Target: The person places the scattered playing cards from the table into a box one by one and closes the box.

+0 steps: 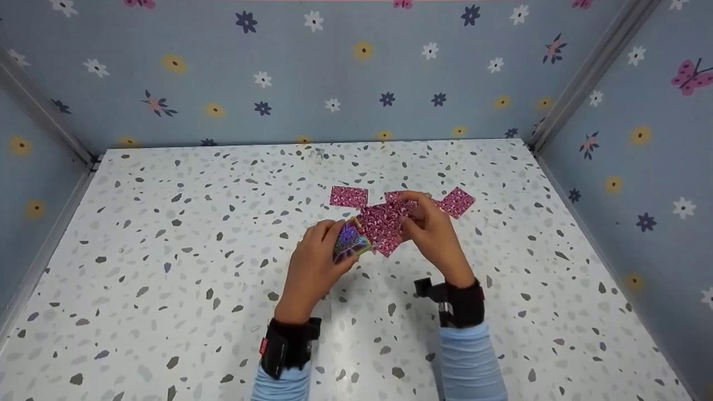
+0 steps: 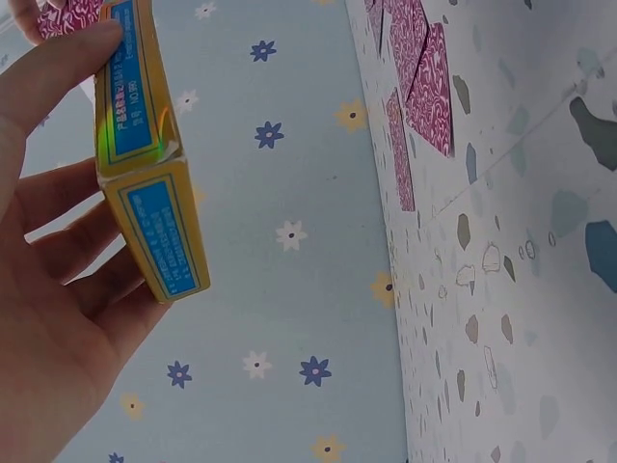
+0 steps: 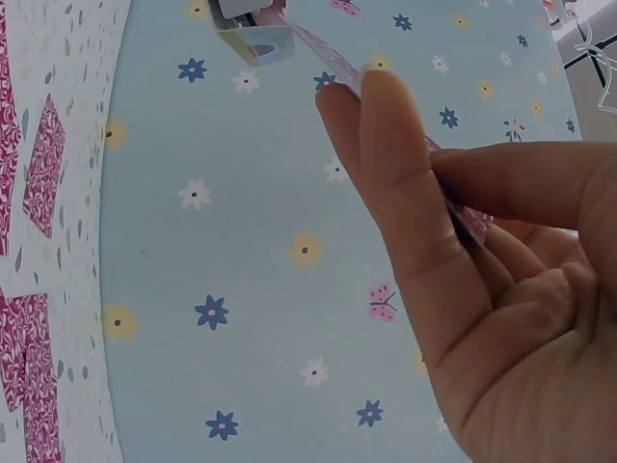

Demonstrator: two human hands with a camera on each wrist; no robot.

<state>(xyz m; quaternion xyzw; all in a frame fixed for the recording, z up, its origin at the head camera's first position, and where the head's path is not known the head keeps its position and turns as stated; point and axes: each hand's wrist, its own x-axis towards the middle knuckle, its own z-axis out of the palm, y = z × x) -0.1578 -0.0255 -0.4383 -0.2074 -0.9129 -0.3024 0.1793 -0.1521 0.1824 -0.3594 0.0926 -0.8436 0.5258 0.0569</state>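
Observation:
My left hand (image 1: pixel 315 262) grips a small shiny card box (image 1: pixel 351 242) between thumb and fingers. In the left wrist view the box (image 2: pixel 159 231) shows yellow edges and blue printed panels, tilted above the table. My right hand (image 1: pixel 431 234) pinches pink-and-white patterned playing cards (image 1: pixel 381 220) between thumb and fingers, close to the box. From the right wrist view, one card (image 3: pixel 328 63) reaches in a thin edge-on line from the fingers to the box's open end (image 3: pixel 255 40). How many cards the right hand holds I cannot tell.
More patterned cards lie face down on the speckled white table (image 1: pixel 167 278), one card (image 1: pixel 349 196) at the left and another card (image 1: pixel 458 202) at the right, others partly behind the right hand. A flowered blue wall (image 1: pixel 356 72) rises at the back, with side walls left and right.

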